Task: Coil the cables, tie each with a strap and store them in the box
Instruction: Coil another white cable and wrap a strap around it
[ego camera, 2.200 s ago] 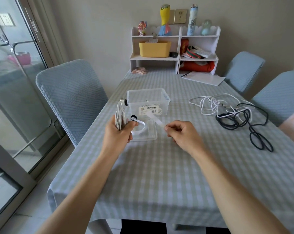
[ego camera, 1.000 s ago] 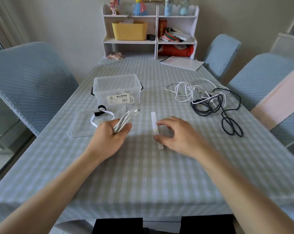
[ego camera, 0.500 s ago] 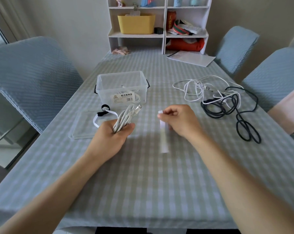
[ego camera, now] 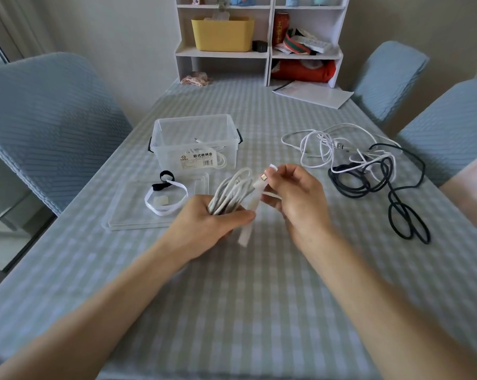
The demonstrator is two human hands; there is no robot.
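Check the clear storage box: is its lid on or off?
Off. The clear box stands open-topped, a white cable visible inside; its lid lies flat on the table in front.

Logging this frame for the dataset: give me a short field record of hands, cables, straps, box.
left hand: grips coiled white cable
right hand: pinches white strap beside the coil
strap state: not yet wrapped, lower end hangs free
box: open, a white cable inside
lid: flat on table, spare straps on it
loose cables: white and black, tangled, right of box
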